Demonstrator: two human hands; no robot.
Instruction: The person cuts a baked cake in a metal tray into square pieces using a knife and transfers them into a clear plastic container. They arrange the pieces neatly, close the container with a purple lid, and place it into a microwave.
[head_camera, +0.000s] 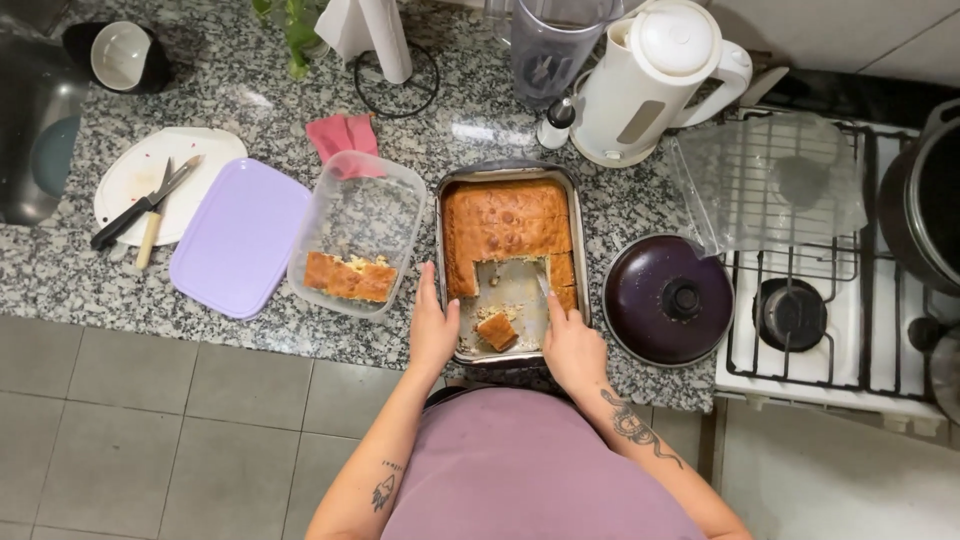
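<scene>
A metal baking pan (446, 190) sits on the granite counter and holds a golden-brown cake (505, 220) with a section cut out at the front. One loose cut piece (497, 331) lies in the bare front part. My left hand (432, 330) rests flat on the pan's left front edge. My right hand (570, 345) grips a knife (545, 285) whose blade is in the cake near the pan's right side. A clear plastic container (365, 205) to the left holds cut cake pieces (350, 277).
A lilac lid (238, 238) lies left of the container. A white plate (135, 170) holds a knife and another utensil. A dark pot lid (665, 298), white kettle (655, 75), clear lid (765, 180) and gas stove (830, 320) are to the right.
</scene>
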